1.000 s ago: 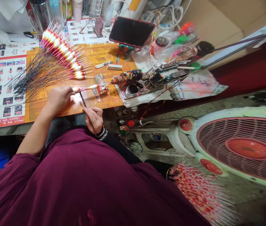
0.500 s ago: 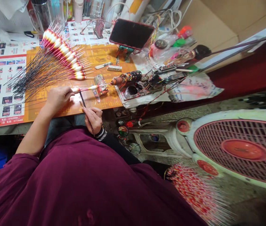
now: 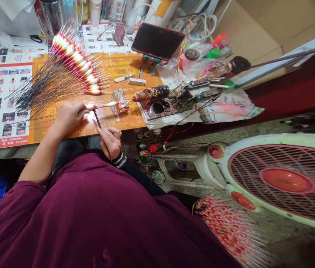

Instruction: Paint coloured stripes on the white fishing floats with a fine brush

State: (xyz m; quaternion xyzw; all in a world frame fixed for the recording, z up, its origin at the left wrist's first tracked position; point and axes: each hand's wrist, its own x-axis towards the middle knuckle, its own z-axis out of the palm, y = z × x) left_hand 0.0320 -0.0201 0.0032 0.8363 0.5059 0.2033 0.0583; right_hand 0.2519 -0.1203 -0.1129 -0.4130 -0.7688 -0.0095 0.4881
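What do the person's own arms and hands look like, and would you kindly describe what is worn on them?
The left hand and right hand are bare, with no gloves. The left forearm is uncovered beyond a loose maroon sleeve. The right forearm wears a black sleeve ending in a black-and-white striped cuff.

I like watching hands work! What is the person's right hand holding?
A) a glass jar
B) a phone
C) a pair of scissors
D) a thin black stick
D. The right hand pinches the thin black stick between its thumb and fingers.
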